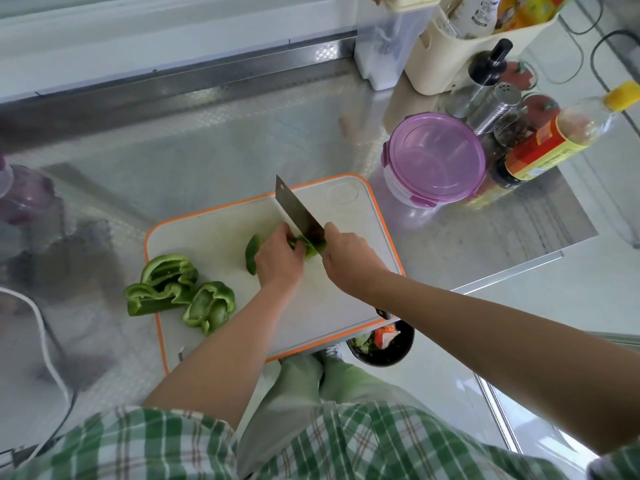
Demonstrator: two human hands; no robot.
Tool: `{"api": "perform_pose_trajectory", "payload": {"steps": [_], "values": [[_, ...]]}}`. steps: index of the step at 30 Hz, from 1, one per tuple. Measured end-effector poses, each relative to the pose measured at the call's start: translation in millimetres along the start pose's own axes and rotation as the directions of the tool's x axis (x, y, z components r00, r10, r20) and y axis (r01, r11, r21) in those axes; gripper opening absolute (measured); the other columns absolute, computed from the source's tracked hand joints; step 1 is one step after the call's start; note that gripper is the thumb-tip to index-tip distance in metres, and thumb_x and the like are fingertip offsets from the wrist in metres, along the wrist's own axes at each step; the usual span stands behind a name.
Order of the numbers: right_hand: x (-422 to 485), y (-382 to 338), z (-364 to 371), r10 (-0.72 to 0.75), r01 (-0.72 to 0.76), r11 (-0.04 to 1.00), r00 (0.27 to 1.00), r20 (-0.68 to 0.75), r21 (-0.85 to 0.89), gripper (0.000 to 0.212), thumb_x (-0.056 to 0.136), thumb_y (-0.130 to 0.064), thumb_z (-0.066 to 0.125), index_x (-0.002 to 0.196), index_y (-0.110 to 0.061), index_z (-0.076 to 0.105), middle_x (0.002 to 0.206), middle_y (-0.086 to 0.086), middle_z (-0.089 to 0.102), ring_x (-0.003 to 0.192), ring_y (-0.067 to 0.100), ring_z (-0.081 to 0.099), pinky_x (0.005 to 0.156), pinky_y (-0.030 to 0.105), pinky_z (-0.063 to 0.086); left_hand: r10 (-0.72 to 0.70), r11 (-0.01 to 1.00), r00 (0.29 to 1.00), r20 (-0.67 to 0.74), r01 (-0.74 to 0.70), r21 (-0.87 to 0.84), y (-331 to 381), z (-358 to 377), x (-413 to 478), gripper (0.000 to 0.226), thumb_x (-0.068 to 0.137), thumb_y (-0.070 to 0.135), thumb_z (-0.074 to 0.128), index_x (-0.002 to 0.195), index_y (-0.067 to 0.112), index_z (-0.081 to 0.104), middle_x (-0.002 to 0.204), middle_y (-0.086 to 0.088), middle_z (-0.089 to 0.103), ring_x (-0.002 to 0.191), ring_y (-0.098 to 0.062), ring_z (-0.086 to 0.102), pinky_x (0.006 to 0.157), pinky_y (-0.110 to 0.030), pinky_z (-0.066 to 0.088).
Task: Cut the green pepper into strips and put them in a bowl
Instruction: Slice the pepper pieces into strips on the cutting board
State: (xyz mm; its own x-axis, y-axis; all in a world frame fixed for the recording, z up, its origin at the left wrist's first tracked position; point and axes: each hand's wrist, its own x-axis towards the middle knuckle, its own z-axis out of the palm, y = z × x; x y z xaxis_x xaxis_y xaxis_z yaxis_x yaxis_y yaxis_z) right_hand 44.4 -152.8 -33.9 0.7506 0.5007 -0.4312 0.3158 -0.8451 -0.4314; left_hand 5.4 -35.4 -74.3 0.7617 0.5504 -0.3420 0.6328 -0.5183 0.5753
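A shiny steel counter (pixel 214 157) fills the view, with bright light glaring off its top. Behind the counter runs a pale wall (pixel 138 36) with a metal strip (pixel 207 81) at its foot. Below the counter's near edge lies pale, glossy floor (pixel 467 375).

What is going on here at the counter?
A person is slicing green pepper on a white cutting board with an orange rim. The right hand grips a cleaver, whose blade is down on a pepper piece that the left hand holds in place. Two larger pepper chunks lie at the board's left edge, one partly over the rim, not yet cut into strips.
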Motion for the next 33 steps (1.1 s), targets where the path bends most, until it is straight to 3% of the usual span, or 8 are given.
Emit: {"api": "perform_pose_trajectory", "payload": {"steps": [9,15,19,22,33], "values": [[0,-2,19,-0.011,0.006,0.998,0.998,-0.065,-0.067,0.014,0.094,-0.003,0.036,0.091,-0.014,0.027,0.066,0.000,0.035,0.060,0.029,0.040,0.053,0.036,0.028,0.019,0.998,1.000,0.013,-0.018,-0.056,-2,1,-7,0.016,0.096,0.023,0.054,0.103,0.009,0.054,0.098,-0.011,0.067,0.094,-0.035,0.061,0.076,-0.040,0.046],[6,9,9,-0.038,0.050,0.992,0.994,-0.102,0.116,0.010,0.094,-0.009,0.038,0.088,-0.012,0.030,0.064,0.005,0.041,0.058,0.032,0.044,0.050,0.035,0.028,-0.038,0.995,0.997,0.064,0.044,-0.091,2,-6,-13,0.022,0.096,0.022,0.049,0.111,0.005,0.047,0.094,-0.007,0.054,0.095,-0.034,0.059,0.079,-0.039,0.046],[3,4,-8,-0.072,0.085,0.988,0.992,-0.106,0.128,0.011,0.093,-0.007,0.038,0.087,-0.011,0.030,0.067,0.008,0.044,0.055,0.023,0.038,0.047,0.034,0.025,-0.033,0.995,0.997,0.066,0.039,-0.089,1,-5,-12,0.022,0.099,0.020,0.046,0.111,0.002,0.046,0.091,-0.008,0.053,0.092,-0.035,0.060,0.072,-0.038,0.045],[2,6,-11,-0.073,0.079,0.993,0.995,-0.066,0.092,0.009,0.094,-0.011,0.039,0.088,-0.013,0.032,0.073,0.011,0.049,0.060,0.028,0.045,0.051,0.037,0.034,-0.018,0.997,0.998,0.065,0.023,-0.080,0,-4,-11,0.022,0.100,0.019,0.044,0.112,0.001,0.045,0.092,-0.008,0.052,0.092,-0.036,0.060,0.069,-0.036,0.042],[1,7,3,-0.034,0.034,0.998,0.999,0.002,0.051,0.008,0.095,-0.010,0.039,0.091,-0.013,0.033,0.070,0.006,0.045,0.061,0.025,0.046,0.049,0.034,0.032,0.022,1.000,0.996,0.083,-0.021,-0.012,-2,-2,-10,0.022,0.102,0.019,0.040,0.113,0.000,0.042,0.097,-0.015,0.058,0.093,-0.038,0.060,0.066,-0.034,0.037]]}}
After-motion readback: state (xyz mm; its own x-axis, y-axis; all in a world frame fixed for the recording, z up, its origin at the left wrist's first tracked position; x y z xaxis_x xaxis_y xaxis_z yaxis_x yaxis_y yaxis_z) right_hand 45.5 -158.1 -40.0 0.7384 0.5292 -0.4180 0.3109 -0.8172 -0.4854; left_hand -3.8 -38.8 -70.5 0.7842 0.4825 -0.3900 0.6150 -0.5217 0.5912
